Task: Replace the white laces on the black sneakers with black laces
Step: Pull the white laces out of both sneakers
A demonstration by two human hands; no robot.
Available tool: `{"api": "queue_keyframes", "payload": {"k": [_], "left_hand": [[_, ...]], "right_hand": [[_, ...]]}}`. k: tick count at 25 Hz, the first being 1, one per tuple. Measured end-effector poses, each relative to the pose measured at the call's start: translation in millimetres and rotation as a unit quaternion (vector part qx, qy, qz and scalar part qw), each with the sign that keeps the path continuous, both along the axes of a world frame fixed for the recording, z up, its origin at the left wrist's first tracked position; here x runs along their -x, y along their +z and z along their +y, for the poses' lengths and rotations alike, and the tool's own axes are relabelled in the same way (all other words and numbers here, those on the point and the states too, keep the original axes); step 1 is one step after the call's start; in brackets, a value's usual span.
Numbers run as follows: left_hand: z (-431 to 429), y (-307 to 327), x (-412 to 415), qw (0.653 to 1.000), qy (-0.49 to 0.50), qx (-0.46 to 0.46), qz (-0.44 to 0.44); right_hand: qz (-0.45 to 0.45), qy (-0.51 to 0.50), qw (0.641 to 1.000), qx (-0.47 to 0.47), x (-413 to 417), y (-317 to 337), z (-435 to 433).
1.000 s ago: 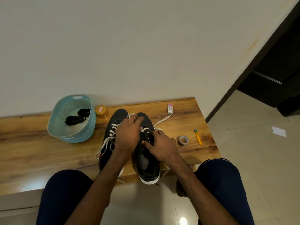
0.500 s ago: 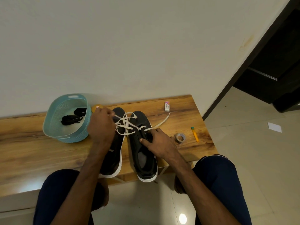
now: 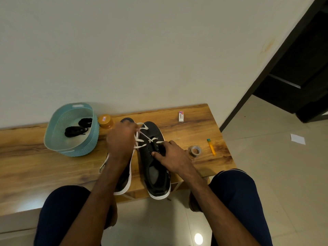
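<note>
Two black sneakers with white soles stand side by side on the wooden bench (image 3: pixel 35 167). The right sneaker (image 3: pixel 156 174) has its white lace (image 3: pixel 142 137) pulled loose across the toe. My left hand (image 3: pixel 121 141) is closed on that lace above the left sneaker (image 3: pixel 124 181), most of which my arm hides. My right hand (image 3: pixel 170 155) presses down on the right sneaker's eyelet area, with its fingers gripping the upper. Two coiled black laces (image 3: pixel 78 127) lie in the teal basket (image 3: pixel 58 146) at the left.
An orange-lidded jar (image 3: pixel 105 121) stands between the basket and the shoes. A small white eraser box (image 3: pixel 181 116), a roll of tape (image 3: pixel 194 150) and an orange marker (image 3: pixel 211 147) lie on the bench's right end. My knees are under the bench's front edge.
My left hand went from the right sneaker's tongue up and leftward, drawing the white lace out. The lace end lying toward the eraser box is gone from there. My right hand stayed on the shoe.
</note>
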State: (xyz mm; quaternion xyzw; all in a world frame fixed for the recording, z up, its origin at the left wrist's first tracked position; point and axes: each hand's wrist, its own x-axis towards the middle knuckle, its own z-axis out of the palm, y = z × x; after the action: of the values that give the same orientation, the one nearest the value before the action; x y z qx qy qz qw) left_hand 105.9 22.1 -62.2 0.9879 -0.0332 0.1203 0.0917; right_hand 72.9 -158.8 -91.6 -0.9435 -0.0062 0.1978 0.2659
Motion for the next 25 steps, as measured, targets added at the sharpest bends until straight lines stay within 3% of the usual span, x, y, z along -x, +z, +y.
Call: {"api": "queue_keyframes", "payload": {"k": [5, 8, 12, 14, 18, 20, 23, 25], "left_hand": [[55, 31, 0, 0.974, 0.187, 0.068, -0.112], [66, 28, 3, 0.964, 0.229, 0.095, -0.095], [114, 35, 7, 0.927, 0.340, 0.118, -0.106], [127, 38, 15, 0.936, 0.323, 0.125, -0.065], [97, 36, 29, 0.969, 0.188, 0.157, 0.004], [80, 30, 30, 0.979, 0.162, 0.118, 0.046], [75, 26, 32, 0.976, 0.186, 0.022, 0.114], [93, 29, 35, 0.960, 0.257, 0.033, 0.106]], "right_hand": [[-0.002, -0.003, 1.000, -0.010, 0, -4, -4], [-0.004, -0.006, 1.000, -0.007, -1, -5, -4], [-0.011, -0.006, 1.000, 0.007, -1, -3, -8], [-0.018, -0.004, 1.000, 0.000, -1, -1, -9], [-0.078, 0.017, 0.996, -0.042, -11, 5, 2], [-0.128, 0.051, 0.988, -0.067, -18, 6, 11], [-0.129, 0.130, 0.983, -0.033, -24, 1, 19], [-0.119, 0.149, 0.982, -0.013, -25, -1, 22]]}}
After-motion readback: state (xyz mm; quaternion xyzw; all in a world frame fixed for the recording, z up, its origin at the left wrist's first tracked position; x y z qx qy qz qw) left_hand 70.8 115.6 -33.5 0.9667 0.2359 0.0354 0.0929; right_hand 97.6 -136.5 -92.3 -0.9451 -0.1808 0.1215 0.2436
